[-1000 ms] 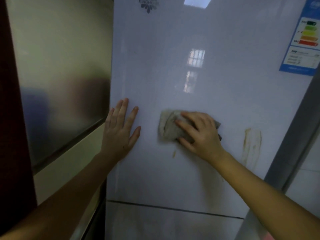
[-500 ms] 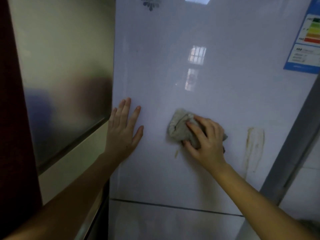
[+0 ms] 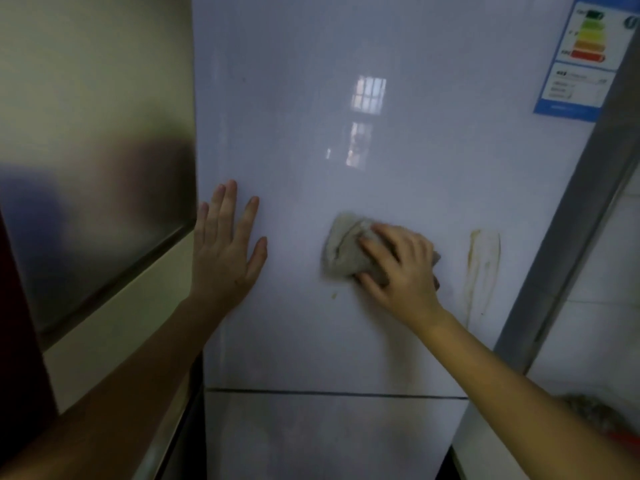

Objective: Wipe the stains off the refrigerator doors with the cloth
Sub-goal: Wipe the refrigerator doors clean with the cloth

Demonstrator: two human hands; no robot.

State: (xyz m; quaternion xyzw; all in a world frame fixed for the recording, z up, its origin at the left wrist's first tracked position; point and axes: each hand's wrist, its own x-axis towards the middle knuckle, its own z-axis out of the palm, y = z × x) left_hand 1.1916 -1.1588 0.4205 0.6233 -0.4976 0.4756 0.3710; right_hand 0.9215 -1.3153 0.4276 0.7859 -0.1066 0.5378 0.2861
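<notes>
Two hands on glossy upper door, right hand pressing crumpled cloth

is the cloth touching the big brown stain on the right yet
Apart. The head view shows bare white door between the cloth under the right hand and the brown stain.

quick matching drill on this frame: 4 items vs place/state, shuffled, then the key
Items:
1. left hand
2. cloth
3. long brown stain
4. energy label

Places/states:
A. top right corner of the door
B. pressed to the door under the right hand
C. flat on the door, fingers spread, holding nothing
D. unwiped, right of the cloth

Pairs: 1-C, 2-B, 3-D, 4-A
</notes>
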